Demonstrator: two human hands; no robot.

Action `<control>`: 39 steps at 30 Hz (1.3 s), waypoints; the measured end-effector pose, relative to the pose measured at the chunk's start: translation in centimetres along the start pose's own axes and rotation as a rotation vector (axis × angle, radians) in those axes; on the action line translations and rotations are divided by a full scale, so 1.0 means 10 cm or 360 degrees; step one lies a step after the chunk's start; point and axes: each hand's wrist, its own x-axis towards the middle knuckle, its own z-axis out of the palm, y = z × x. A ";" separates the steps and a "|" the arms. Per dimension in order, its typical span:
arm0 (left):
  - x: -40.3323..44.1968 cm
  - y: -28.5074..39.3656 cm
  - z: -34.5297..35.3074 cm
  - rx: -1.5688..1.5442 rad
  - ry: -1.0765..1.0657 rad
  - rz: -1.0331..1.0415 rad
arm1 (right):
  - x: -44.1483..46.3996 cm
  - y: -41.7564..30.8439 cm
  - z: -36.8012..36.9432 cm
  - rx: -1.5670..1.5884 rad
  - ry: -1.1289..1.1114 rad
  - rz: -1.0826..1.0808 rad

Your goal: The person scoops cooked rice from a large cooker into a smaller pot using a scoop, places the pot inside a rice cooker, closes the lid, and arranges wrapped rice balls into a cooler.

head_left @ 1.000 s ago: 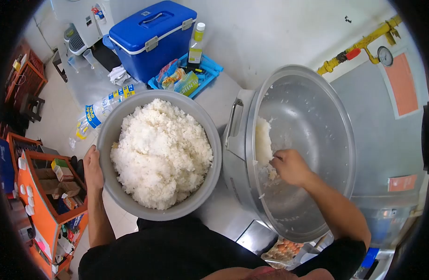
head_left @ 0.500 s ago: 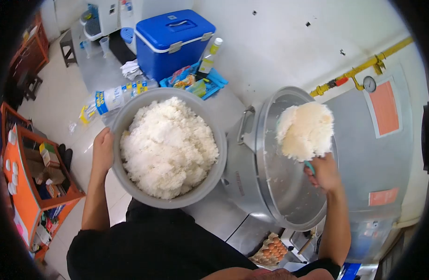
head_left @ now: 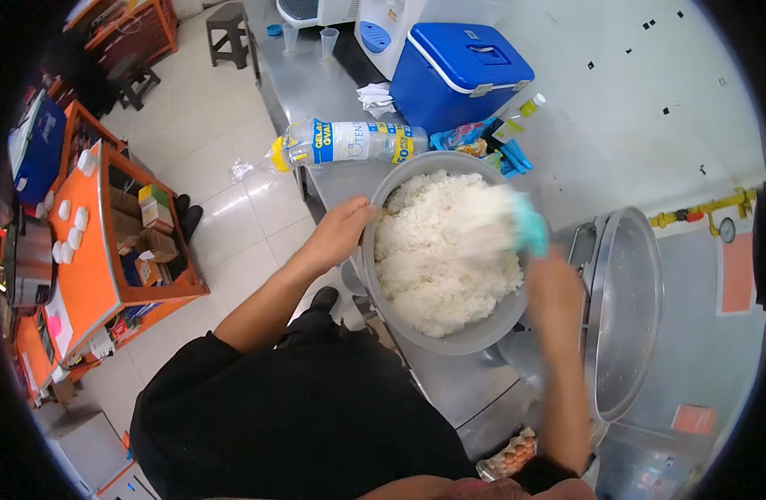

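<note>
Over the bowl [head_left: 462,344]: right grip [head_left: 556,287], blurred, grasping a teal scoop [head_left: 529,225]; rice [head_left: 441,271] seemingly being added.
At the rim [head_left: 368,254]: left grip [head_left: 341,235] clasping; tipping calls for steadiness.

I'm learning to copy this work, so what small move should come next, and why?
Probably tip the teal paddle to drop its blurred load, apparently rice, onto the heap: the right hand holds it over the bowl, whose rim the left hand grips.
</note>
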 end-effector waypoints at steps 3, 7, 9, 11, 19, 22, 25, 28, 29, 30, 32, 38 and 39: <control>0.03 -0.04 -0.10 0.0067 -0.0134 0.0155 | 0.09 -0.55 0.61 0.0158 0.0273 0.0328; 0.10 -0.08 -0.18 0.0281 -0.0179 0.0207 | -0.14 -0.55 0.32 0.0381 0.0515 0.0397; 0.13 -0.09 -0.15 0.0250 -0.0151 0.0244 | -0.24 -0.48 0.32 0.0367 0.0508 0.0486; 0.15 -0.08 -0.18 0.0336 -0.0181 0.0277 | -0.37 -0.40 0.29 0.0387 0.0611 0.0467; 0.18 -0.09 -0.21 0.0375 -0.0264 0.0275 | -0.59 -0.39 -0.91 0.0997 0.0632 0.0905; 0.19 -0.08 -0.21 0.0375 -0.0241 0.0302 | -0.47 -0.44 -0.71 0.1161 0.0496 0.0601; 0.13 -0.11 -0.22 0.0447 -0.0218 0.0310 | 0.21 -0.41 0.61 0.0475 -0.0033 0.0291; 0.24 -0.16 -0.21 0.0422 -0.0213 0.0344 | 0.22 -0.42 -0.15 0.0444 -0.0124 0.0309; 0.22 -0.16 -0.22 0.0424 -0.0220 0.0330 | 0.19 -0.47 -0.43 0.0488 -0.0194 0.0388; 0.21 -0.16 -0.23 0.0429 -0.0227 0.0323 | 0.16 -0.51 -0.74 0.0533 -0.0259 0.0467; 0.15 -0.08 -0.20 0.0403 -0.0167 0.0351 | 0.24 -0.46 -0.69 0.0477 -0.0238 0.0327; 0.23 -0.21 -0.16 0.0367 -0.0123 0.0314 | 0.38 -0.77 -0.24 0.0266 -0.0263 0.0255; 0.23 -0.26 -0.18 0.0357 -0.0152 0.0284 | 0.31 -0.77 -0.43 0.0266 -0.0268 0.0245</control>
